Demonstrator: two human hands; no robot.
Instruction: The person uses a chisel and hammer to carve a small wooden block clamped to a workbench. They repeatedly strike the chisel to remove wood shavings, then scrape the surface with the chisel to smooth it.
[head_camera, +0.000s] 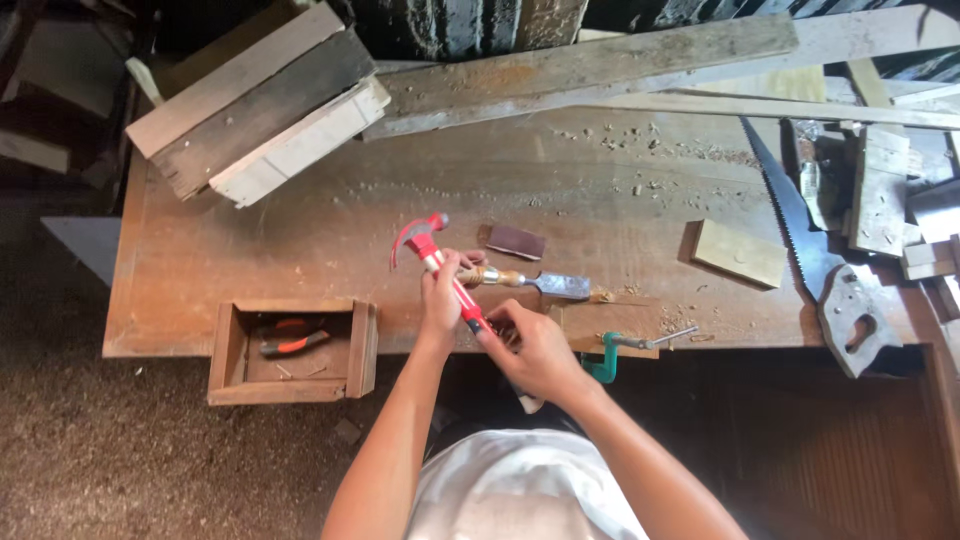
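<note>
A red claw hammer (425, 243) points up and to the left over the wooden workbench (300, 240). My left hand (442, 295) is shut around the middle of its red handle. My right hand (530, 345) grips the handle's lower end near the bench's front edge. A chisel (530, 282) with a wooden handle and a wide metal blade lies flat on the bench just right of my left hand, its handle touching my fingers. A small dark block (516, 241) lies beyond it.
A small wooden box (292, 350) with pliers inside hangs at the bench's front left. A green clamp (612, 352) grips the front edge. A handsaw (820, 250), a wood block (738, 253) and stacked planks (260, 100) lie around.
</note>
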